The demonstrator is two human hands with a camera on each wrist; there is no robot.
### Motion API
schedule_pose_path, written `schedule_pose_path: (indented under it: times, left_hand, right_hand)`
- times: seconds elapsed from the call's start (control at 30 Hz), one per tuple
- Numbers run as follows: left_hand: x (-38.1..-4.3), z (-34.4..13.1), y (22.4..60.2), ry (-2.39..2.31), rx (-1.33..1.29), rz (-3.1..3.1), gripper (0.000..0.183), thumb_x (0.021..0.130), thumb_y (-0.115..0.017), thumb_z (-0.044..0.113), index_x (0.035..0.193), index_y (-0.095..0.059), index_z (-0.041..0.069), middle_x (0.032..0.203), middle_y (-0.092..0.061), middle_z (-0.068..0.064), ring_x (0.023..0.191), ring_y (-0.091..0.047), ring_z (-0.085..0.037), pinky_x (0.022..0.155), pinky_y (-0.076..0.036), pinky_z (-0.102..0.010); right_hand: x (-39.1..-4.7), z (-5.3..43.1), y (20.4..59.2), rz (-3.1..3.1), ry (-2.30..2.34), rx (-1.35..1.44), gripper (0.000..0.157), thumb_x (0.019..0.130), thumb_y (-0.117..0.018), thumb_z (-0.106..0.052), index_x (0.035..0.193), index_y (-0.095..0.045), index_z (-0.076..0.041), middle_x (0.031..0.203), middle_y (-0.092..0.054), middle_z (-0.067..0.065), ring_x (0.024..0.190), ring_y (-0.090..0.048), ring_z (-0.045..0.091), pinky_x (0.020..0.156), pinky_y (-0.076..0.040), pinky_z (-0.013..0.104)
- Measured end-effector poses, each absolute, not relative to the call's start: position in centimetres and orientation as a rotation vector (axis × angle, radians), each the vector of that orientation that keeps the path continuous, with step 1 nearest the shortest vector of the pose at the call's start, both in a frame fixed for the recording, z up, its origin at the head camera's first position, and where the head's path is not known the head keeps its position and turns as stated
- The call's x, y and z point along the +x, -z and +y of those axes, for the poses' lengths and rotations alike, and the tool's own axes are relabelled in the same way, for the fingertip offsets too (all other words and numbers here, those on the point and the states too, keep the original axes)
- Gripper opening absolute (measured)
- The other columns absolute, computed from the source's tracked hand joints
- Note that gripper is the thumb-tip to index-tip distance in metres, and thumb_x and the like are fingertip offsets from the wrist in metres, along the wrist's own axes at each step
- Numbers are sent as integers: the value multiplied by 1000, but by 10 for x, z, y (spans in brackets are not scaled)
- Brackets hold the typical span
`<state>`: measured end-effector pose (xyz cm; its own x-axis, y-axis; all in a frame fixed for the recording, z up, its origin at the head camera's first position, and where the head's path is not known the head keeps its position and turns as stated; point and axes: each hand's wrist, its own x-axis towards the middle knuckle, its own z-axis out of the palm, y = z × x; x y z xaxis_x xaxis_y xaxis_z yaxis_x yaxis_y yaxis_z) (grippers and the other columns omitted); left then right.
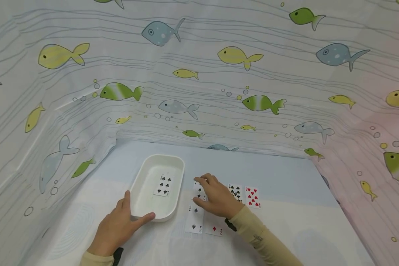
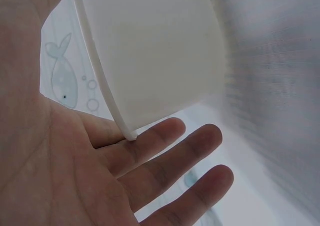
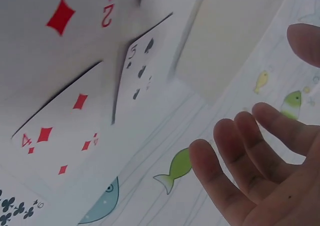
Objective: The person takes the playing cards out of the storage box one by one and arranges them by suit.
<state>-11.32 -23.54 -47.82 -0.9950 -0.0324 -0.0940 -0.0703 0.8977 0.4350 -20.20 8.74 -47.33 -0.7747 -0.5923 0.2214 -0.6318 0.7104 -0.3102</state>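
Observation:
My left hand (image 1: 115,224) rests at the near left corner of a white plastic tub (image 1: 143,194); the thumb lies along its near rim. Seen from the left wrist, the other fingers (image 2: 170,173) reach out loosely beneath the rim. A six of clubs (image 1: 162,186) lies face up inside the tub. Above the cards hovers my right hand (image 1: 217,195), fingers loosely bent and holding nothing. Beneath its fingertips is a five of spades (image 1: 199,190), with a two of spades (image 1: 195,218) nearer me. The right wrist view also shows a four of diamonds (image 3: 62,128).
A two of diamonds (image 1: 214,229) lies partly under the right forearm. Farther right are a clubs card (image 1: 235,192) and a hearts card (image 1: 253,197). A fish-patterned cloth (image 1: 203,88) rises as walls behind and on both sides of the pale table surface (image 1: 286,229).

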Motion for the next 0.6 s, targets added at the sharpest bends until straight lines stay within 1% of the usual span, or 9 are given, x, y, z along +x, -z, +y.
schedule_pose_path:
  times: [0.1,0.3,0.47,0.6]
  left_hand:
    - [-114,-235,478,-694,-83,2970,133,80,-56,85,156,-8,-13,148,-38,-35,115,-56,-52,93,-43,-63]
    - [-114,-234,479,-684,-93,2966,132,80,-57,84,155,-9,-14,147,-38,-36,113,-58,-51,92,-44,-63]
    - [-114,-234,479,-679,-99,2956,133,80,-57,84,155,-9,-15,147,-37,-38,115,-57,-51,91,-45,-64]
    - [-116,-235,480,-658,-106,2959,133,80,-56,85,154,-10,-16,146,-37,-39,114,-58,-51,92,-45,-64]
  right_hand:
    - [-205,77,468,-2798,-580,1025,62,98,-65,-43,149,-49,-13,138,-51,5,114,-54,17,86,-54,34]
    - [-212,55,466,-2741,-578,1067,62,98,-64,-43,150,-47,-13,141,-50,6,119,-53,18,91,-53,34]
    - [-216,34,463,-2737,-644,1064,62,98,-63,-42,151,-45,-15,142,-48,7,123,-52,19,93,-54,34]
    - [-225,17,461,-2744,-676,1075,64,98,-64,-42,152,-43,-14,143,-47,7,126,-50,17,96,-52,32]
